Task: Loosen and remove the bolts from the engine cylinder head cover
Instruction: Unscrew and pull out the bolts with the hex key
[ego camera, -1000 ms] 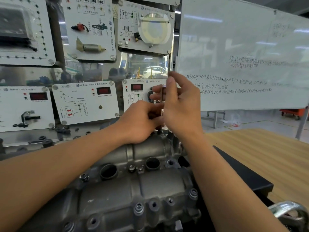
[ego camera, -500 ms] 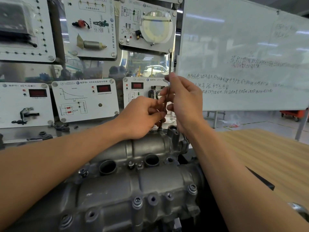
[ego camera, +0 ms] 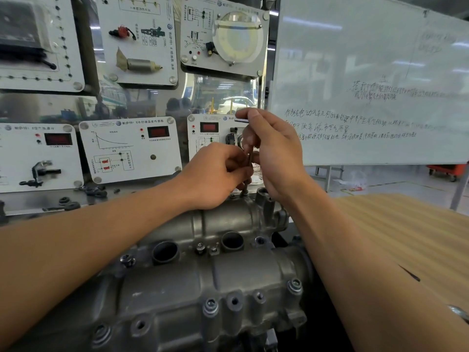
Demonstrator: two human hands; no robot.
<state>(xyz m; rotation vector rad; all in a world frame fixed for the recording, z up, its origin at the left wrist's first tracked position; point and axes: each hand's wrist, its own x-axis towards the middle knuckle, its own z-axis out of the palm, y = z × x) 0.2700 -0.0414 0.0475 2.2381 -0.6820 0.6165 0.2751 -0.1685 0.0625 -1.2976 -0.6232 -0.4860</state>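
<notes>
L forearm (ego camera: 88,245) & R forearm (ego camera: 355,250): both bare right up to the frame edge. L hand (ego camera: 215,174) & R hand (ego camera: 276,153): bare, incl. wrists and fingers. Upper arms and any clothing out of shot, can't tell what's worn there.

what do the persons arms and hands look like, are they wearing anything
Both are bare. The left hand and right hand have no gloves, and no rings show. The left forearm and right forearm are uncovered as far as the picture reaches: no sleeves, watch, wristband or markings visible.
</notes>
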